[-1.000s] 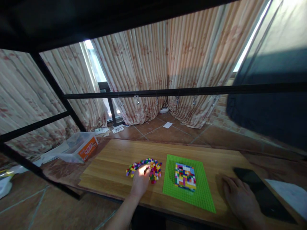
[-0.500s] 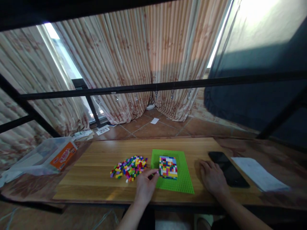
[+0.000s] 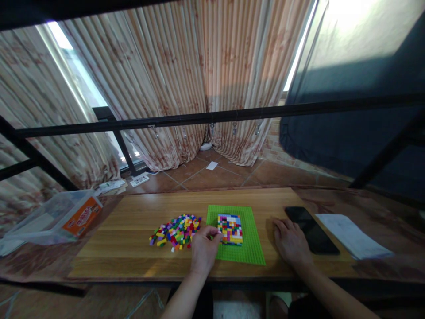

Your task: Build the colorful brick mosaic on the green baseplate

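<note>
My left hand (image 3: 203, 250) is closed in a pinch on a small pink brick (image 3: 219, 231), at the left edge of a block of multicoloured bricks (image 3: 230, 229). That block stands on a green baseplate (image 3: 255, 241), and my fingers hide part of its left side. Left of the hand lies a loose heap of small coloured bricks (image 3: 179, 230). My right hand (image 3: 291, 241) rests on the wooden table with its fingers stretched out, holding nothing, beside a black phone (image 3: 312, 230).
The wooden table (image 3: 126, 235) carries all of this. White paper (image 3: 353, 235) lies right of the phone. A clear plastic box (image 3: 56, 217) with an orange label stands off the table's left side. A dark metal bar (image 3: 186, 118) crosses in front of the curtains.
My left hand has moved slightly up and over to the block's left edge with the pink brick. The right hand stays resting on the table. The whole view has shifted slightly.
</note>
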